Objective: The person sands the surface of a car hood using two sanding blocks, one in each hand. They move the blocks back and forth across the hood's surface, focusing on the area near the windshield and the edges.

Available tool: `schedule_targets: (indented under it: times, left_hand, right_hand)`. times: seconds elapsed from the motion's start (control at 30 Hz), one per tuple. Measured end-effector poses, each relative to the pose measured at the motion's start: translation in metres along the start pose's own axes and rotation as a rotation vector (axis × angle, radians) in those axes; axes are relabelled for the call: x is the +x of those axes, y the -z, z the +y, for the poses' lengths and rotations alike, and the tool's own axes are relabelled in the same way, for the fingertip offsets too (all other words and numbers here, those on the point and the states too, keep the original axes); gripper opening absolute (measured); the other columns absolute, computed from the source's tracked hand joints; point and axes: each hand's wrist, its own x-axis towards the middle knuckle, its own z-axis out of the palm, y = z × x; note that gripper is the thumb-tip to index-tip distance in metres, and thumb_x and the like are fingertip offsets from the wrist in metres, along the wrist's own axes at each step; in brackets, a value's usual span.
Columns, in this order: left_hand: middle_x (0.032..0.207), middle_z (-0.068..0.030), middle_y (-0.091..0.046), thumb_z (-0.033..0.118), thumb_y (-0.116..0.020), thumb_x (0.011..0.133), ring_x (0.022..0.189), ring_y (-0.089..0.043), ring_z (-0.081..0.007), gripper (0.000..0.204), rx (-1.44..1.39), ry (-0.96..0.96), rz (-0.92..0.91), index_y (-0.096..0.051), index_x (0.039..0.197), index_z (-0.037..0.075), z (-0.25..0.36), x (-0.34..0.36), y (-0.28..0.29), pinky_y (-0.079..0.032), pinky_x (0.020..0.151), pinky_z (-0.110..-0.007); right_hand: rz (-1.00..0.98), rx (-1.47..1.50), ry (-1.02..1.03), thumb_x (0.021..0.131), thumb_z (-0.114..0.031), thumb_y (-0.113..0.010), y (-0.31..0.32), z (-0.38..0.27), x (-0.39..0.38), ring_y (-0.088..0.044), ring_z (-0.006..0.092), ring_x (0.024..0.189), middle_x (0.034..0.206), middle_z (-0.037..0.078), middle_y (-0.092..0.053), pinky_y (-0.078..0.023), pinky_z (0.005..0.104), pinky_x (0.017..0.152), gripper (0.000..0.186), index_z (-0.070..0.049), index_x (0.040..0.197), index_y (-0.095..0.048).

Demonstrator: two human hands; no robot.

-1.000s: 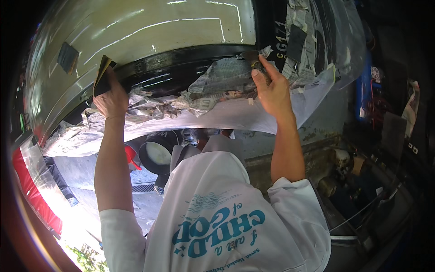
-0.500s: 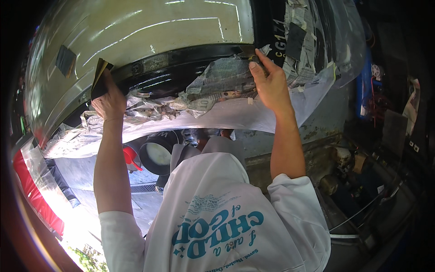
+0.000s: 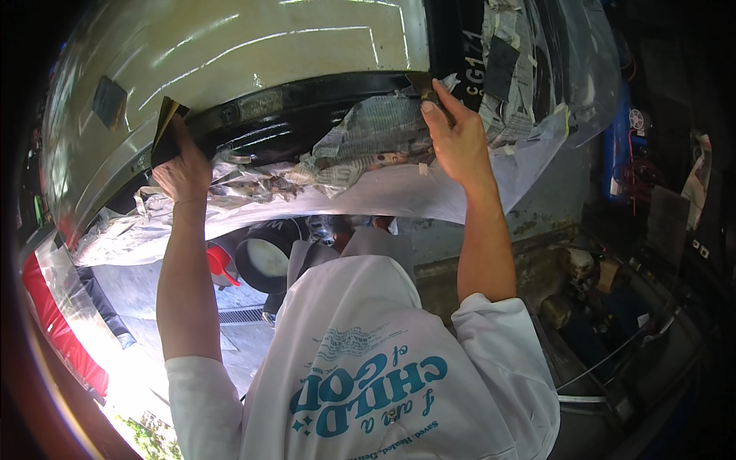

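A pale vehicle panel (image 3: 268,46) with a curved black trim (image 3: 248,102) spans the top. My left hand (image 3: 184,170) is closed on a folded dark sheet with a tan side, like sandpaper (image 3: 165,130), at the trim's left part. My right hand (image 3: 458,142) grips a small dark brown piece (image 3: 419,83) between thumb and fingers at the trim's right part, partly hidden by the fingers. Crumpled newspaper masking (image 3: 360,130) and translucent plastic sheeting (image 3: 414,195) lie along the trim below and between my hands.
A dark square sheet (image 3: 109,101) rests on the panel at left; another (image 3: 502,69) lies on masking at right. Below are a dark bucket (image 3: 261,261), a red plastic item (image 3: 218,262) and my shoe area, partly hidden. Blue equipment (image 3: 617,161) and assorted items (image 3: 583,307) stand at right.
Both hands have shifted slightly upward along the view, the left also a little leftward, still holding their pieces. The small piece in my right hand has moved up with it.
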Motion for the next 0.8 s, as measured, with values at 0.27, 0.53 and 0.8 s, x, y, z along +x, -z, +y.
schedule_targets:
  times: [0.27,0.53,0.8]
  left_hand:
    - [0.121,-0.0219,-0.076,0.044,-0.055,0.109,0.111,-0.070,-0.0450,0.048,0.009,0.120,0.031,-0.076,0.124,0.004,0.010,0.004,-0.001,-0.054,0.093,-0.049]
    - [0.120,-0.0220,-0.076,0.045,-0.056,0.108,0.109,-0.072,-0.0433,0.049,-0.088,0.087,0.077,-0.075,0.126,0.004,0.013,0.004,-0.001,-0.054,0.092,-0.049]
    - [0.117,-0.0229,-0.077,0.044,-0.057,0.108,0.106,-0.072,-0.0438,0.048,-0.056,0.083,0.080,-0.075,0.123,0.002,0.005,0.004,-0.003,-0.054,0.089,-0.049]
  right_hand:
    - [0.206,-0.231,0.188,0.103,-0.030,-0.066,-0.006,-0.008,0.013,-0.076,0.0451,0.107,0.114,0.034,-0.074,-0.058,0.0446,0.097,0.057,0.004,0.148,-0.060]
    - [0.202,-0.090,0.236,0.102,-0.036,-0.069,-0.012,0.016,-0.008,-0.073,0.0363,0.100,0.109,0.027,-0.074,-0.056,0.0420,0.093,0.061,0.004,0.147,-0.061]
    - [0.100,-0.065,0.054,0.103,-0.033,-0.066,-0.011,-0.012,-0.010,-0.073,0.0452,0.115,0.119,0.035,-0.073,-0.055,0.0449,0.102,0.059,0.008,0.146,-0.060]
